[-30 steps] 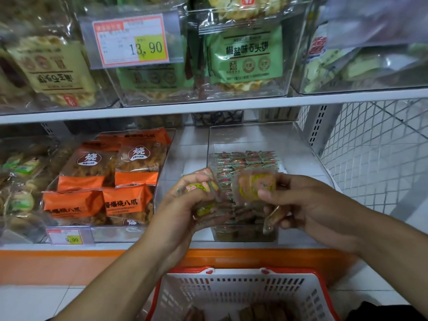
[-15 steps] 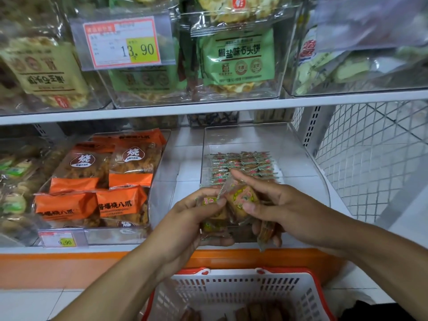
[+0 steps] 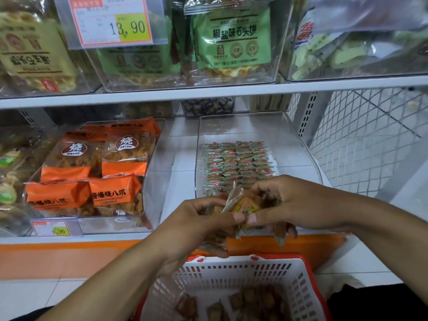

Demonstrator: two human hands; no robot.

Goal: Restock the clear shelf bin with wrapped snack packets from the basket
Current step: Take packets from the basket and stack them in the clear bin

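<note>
While my left hand (image 3: pixel 196 218) and right hand (image 3: pixel 294 205) both pinch the small clear-wrapped snack packets (image 3: pixel 243 205) just before the clear plastic shelf bin (image 3: pixel 301 144), I'd square them into 1 tidy row first, matching its stacked rows.

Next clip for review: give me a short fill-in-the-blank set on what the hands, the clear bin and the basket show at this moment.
1. Both the left hand and the right hand hold wrapped snack packets in front of the clear shelf bin, above the ____.
2. Packets already in the bin lie in neat ____.
3. The rim of the white basket is coloured ____.
4. The yellow price tag overhead reads ____.

Missing words: basket; rows; red; 13.90
</note>
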